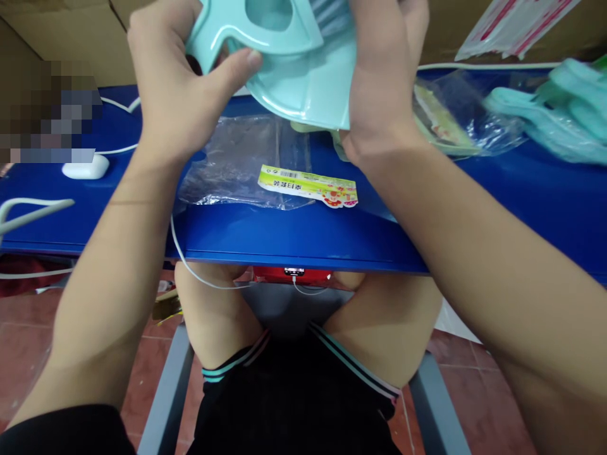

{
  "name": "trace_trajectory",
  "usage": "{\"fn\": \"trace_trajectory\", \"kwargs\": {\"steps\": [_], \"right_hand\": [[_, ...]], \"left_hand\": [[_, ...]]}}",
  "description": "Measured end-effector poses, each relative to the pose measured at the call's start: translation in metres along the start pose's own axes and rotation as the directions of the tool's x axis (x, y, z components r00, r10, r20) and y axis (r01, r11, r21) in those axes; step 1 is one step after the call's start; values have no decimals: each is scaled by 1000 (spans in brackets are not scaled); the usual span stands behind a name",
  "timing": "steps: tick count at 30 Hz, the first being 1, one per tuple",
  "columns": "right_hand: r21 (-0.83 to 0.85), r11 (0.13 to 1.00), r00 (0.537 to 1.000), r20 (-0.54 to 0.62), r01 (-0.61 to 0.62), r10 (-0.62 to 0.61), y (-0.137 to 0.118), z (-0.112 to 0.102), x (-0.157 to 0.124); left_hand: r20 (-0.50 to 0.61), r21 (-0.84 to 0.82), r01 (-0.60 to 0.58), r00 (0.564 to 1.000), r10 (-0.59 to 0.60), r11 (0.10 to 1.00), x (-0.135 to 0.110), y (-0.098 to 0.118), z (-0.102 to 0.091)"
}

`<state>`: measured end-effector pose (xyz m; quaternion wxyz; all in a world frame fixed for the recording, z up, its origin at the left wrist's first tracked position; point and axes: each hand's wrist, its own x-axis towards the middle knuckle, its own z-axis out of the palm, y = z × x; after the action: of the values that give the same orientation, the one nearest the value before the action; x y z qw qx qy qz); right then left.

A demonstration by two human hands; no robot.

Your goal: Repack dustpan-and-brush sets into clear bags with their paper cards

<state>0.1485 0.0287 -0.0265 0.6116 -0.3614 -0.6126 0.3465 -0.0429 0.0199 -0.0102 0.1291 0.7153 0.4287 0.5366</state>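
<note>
Two bare hands, the left hand [175,82] and the right hand [384,76], hold a mint-green plastic dustpan [298,85] in the air above a blue table [303,237]. The left thumb [244,63] presses on its front, and the right hand clasps its right edge. Grey bristles [334,19] show at its top. The smooth plastic looks easy to lose: a slip of either hand could drop it onto the clear plastic bag [237,161] below, which bears one yellow-green label [308,185]. One white cable [190,259] hangs over the table's front edge, and one white earbud case [85,167] lies left. Farther right lie a second clear bag [467,117] and one mint-green bundle [550,110]. One cardboard box [71,31] stands behind.
</note>
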Motion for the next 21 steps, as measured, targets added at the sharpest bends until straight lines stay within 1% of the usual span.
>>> {"fn": "trace_trajectory", "kwargs": {"steps": [2, 4, 6, 7, 10, 11, 14, 16, 18, 21], "right_hand": [[136, 990, 990, -138, 31, -12, 2, 1, -3], [203, 975, 979, -197, 86, -46, 6, 1, -3], [197, 971, 978, -183, 135, -98, 10, 0, -2], [172, 976, 981, -159, 134, -107, 11, -1, -1], [53, 997, 994, -97, 64, -59, 5, -2, -2], [45, 998, 994, -96, 53, -48, 1, -2, -4], [147, 987, 994, -99, 69, -55, -10, -1, -8], [193, 979, 995, -81, 68, -53, -12, -1, -9], [184, 981, 997, -62, 60, -49, -10, -2, -9], [150, 985, 996, -51, 86, -79, -6, -1, -8]], "left_hand": [[22, 37, -21, 1000, 20, 999, 0, -1, 1], [22, -25, -12, 1000, 13, 1000, 0, -2, 1], [40, -99, -12, 999, 16, 995, 1, -4, 0], [60, -108, -35, 997, 42, 994, 1, -4, -1], [119, -63, -123, 984, 130, 990, 3, -6, -5], [129, -43, -138, 981, 143, 989, 3, -6, -5], [130, 16, -160, 979, 156, 987, 4, -6, -5], [120, 59, -171, 979, 163, 983, 3, -6, -3], [119, 67, -181, 978, 172, 981, 2, -6, -1], [116, 36, -182, 977, 177, 983, 3, -7, 1]]}}
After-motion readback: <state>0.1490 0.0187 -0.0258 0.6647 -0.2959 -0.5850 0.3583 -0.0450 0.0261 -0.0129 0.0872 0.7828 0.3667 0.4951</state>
